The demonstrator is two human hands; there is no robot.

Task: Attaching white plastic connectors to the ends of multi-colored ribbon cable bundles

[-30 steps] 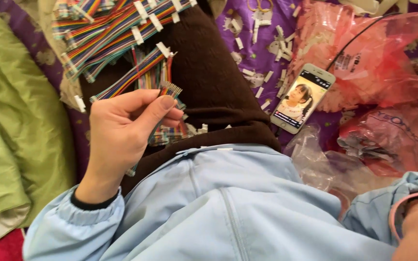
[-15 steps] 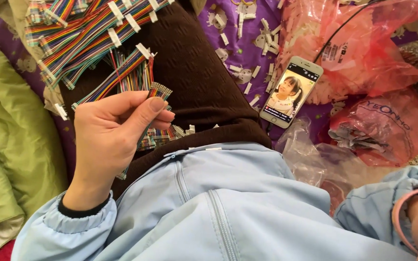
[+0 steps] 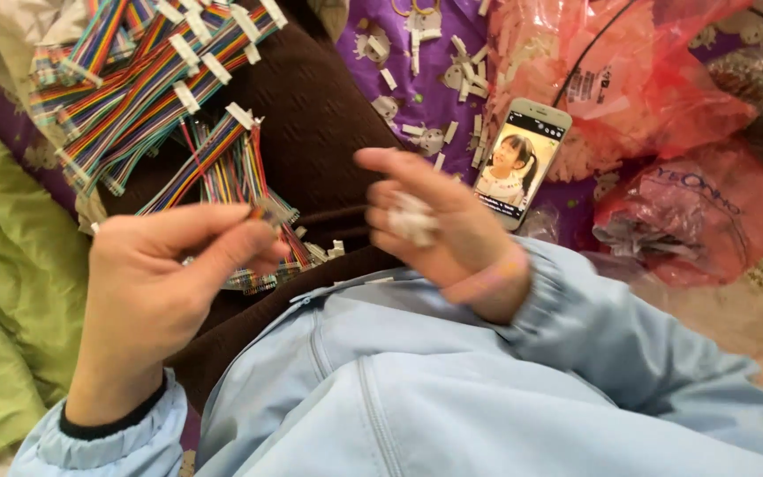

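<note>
My left hand (image 3: 156, 283) pinches the end of a rainbow ribbon cable (image 3: 222, 168) between thumb and forefinger. The pinch point is blurred and my fingers cover the cable tip, so I can't tell whether a connector is on it. The cable runs up and away over the dark brown cloth (image 3: 320, 115) on my lap, toward a heap of more ribbon cables (image 3: 134, 79) with white plugs; the top of the heap is cut off by the frame edge.

My right hand (image 3: 430, 225) is motion-blurred, fingers loosely curled around a small white piece (image 3: 412, 218). It's probably a plastic connector housing, but too smeared to be sure. It sits just beside the left hand, not touching it.

Loose white connector pieces (image 3: 417, 132) are scattered on the purple sheet (image 3: 452, 88) beyond. A phone (image 3: 523, 159) lies there with its screen lit, its lower corner near my right wrist. Red plastic bags (image 3: 655, 150) to the right, contents unreadable through the film. Green blanket (image 3: 11, 291) on the left, partly out of frame. My light blue jacket (image 3: 452, 389) hides everything below.
</note>
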